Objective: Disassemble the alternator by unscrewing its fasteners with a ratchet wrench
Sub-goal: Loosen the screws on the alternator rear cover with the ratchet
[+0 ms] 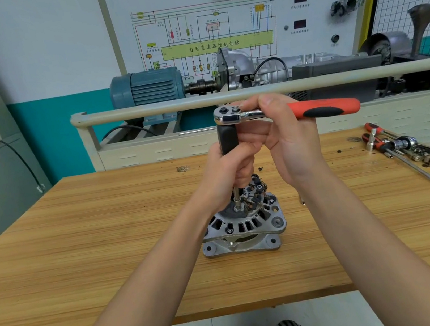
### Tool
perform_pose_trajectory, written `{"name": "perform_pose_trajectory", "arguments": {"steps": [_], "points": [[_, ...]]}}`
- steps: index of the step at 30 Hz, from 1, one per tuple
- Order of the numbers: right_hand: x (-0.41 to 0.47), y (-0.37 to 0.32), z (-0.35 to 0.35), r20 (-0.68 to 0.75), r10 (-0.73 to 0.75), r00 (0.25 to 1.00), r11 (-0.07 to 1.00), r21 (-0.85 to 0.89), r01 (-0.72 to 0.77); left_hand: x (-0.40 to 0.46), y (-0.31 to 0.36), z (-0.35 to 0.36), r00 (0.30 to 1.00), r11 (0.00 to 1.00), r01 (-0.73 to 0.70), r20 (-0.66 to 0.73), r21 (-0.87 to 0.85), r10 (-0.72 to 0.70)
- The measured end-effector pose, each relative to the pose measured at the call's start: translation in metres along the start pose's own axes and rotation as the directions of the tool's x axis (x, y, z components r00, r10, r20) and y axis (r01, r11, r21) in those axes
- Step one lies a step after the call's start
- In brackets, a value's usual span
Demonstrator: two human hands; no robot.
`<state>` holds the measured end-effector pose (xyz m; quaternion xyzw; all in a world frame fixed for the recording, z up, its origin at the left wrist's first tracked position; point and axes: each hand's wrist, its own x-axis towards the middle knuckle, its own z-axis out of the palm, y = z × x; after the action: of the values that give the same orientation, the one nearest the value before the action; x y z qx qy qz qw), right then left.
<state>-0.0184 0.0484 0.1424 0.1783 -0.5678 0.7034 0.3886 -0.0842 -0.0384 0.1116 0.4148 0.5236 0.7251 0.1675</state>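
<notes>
A grey metal alternator stands upright on the wooden table, rear end up, with dark parts showing on top. A ratchet wrench with a chrome head and a red and black handle sits level above it. A black extension handle and a thin shaft with a socket run down from the head onto the alternator's top. My left hand grips the black extension handle. My right hand holds the wrench near its head, thumb on top.
Screwdrivers, sockets and small parts lie at the table's right back corner. A small loose bolt lies right of the alternator. Behind the table stands a training bench with a rail, a blue motor and a gearbox.
</notes>
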Motion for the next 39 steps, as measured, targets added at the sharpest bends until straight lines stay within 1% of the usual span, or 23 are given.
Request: {"name": "perform_pose_trajectory", "arguments": {"steps": [7, 13, 16, 18, 20, 23, 25, 28, 31, 33, 34, 36, 37, 39], "points": [[-0.001, 0.002, -0.001, 0.002, -0.025, 1.0, 1.0, -0.004, 0.025, 0.001, 0.001, 0.0, 1.0, 1.0, -0.005, 0.01, 0.025, 0.005], [-0.002, 0.004, -0.003, -0.008, -0.031, 1.0, 1.0, -0.004, 0.031, 0.002, 0.0, -0.004, 0.998, 1.0, 0.001, 0.055, 0.031, -0.002], [-0.005, 0.005, -0.002, 0.014, -0.069, 0.998, 0.997, -0.021, 0.069, 0.003, -0.003, -0.007, 0.995, 1.0, -0.001, 0.1, 0.021, -0.001], [-0.007, 0.004, -0.001, 0.032, -0.108, 0.994, 0.993, -0.04, 0.109, 0.003, -0.004, -0.009, 0.987, 1.0, -0.011, 0.159, 0.014, 0.009], [-0.01, 0.003, -0.002, 0.035, -0.159, 0.987, 0.981, -0.103, 0.162, 0.004, -0.003, -0.012, 0.973, 1.0, 0.001, 0.231, 0.014, -0.005], [-0.013, 0.002, -0.004, 0.078, -0.278, 0.957, 0.919, -0.27, 0.289, 0.006, 0.0, -0.015, 0.942, 0.998, 0.052, 0.329, 0.028, -0.058], [-0.015, 0.001, -0.005, 0.138, -0.354, 0.925, 0.866, -0.326, 0.38, 0.007, 0.002, -0.016, 0.921, 0.997, 0.074, 0.382, 0.032, -0.081], [-0.017, 0.0, -0.004, 0.233, -0.395, 0.889, 0.799, -0.39, 0.457, 0.007, 0.006, -0.018, 0.894, 0.993, 0.107, 0.431, 0.054, -0.12], [-0.018, 0.0, -0.003, 0.286, -0.443, 0.85, 0.687, -0.501, 0.526, 0.007, 0.01, -0.019, 0.873, 0.986, 0.123, 0.46, 0.114, -0.162], [-0.018, 0.0, -0.004, 0.294, -0.464, 0.836, 0.634, -0.548, 0.545, 0.005, 0.01, -0.019, 0.891, 0.986, 0.118, 0.426, 0.114, -0.156], [-0.017, 0.0, -0.003, 0.294, -0.472, 0.831, 0.615, -0.566, 0.549, 0.005, 0.011, -0.02, 0.917, 0.988, 0.1, 0.375, 0.116, -0.136], [-0.015, 0.001, -0.004, 0.294, -0.494, 0.818, 0.578, -0.593, 0.562, 0.001, 0.014, -0.017, 0.975, 0.982, 0.006, 0.218, 0.191, -0.049], [-0.015, 0.002, -0.004, 0.295, -0.51, 0.808, 0.559, -0.6, 0.572, 0.0, 0.015, -0.014, 0.992, 0.968, -0.044, 0.125, 0.246, 0.013], [-0.013, 0.003, -0.005, 0.308, -0.532, 0.789, 0.543, -0.591, 0.597, 0.0, 0.017, -0.005, 0.99, 0.95, -0.102, -0.061, 0.295, 0.125]]}}
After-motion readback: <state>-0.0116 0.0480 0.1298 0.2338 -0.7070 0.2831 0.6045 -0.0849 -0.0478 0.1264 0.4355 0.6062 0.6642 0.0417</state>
